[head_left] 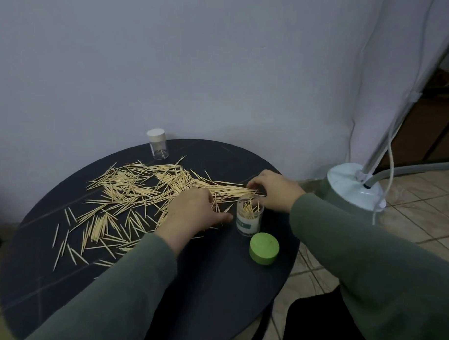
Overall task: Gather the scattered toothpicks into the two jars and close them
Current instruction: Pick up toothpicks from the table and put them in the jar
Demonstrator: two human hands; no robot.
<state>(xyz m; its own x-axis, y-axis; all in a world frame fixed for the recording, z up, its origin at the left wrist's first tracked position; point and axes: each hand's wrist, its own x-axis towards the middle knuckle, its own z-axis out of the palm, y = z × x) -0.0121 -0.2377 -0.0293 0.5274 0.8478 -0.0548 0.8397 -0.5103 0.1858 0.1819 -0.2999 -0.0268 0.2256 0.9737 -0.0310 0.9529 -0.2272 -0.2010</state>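
Note:
Pale toothpicks (pixel 131 192) lie scattered over the left and middle of a round black table (pixel 214 291). An open clear jar (pixel 249 216) with a green-and-white label stands right of centre, some toothpicks upright inside. Its green lid (pixel 264 248) lies just in front of it. A second clear jar (pixel 158 144) with a white cap on stands at the table's far edge. My left hand (pixel 194 212) rests on the pile left of the open jar, fingers curled over toothpicks. My right hand (pixel 273 189) is behind the open jar, fingertips pinching a bundle of toothpicks.
A grey wall rises directly behind the table. To the right, on the tiled floor, stands a white-and-green appliance base (pixel 352 187) with a hose and pole. The table's near part holds only my sleeves.

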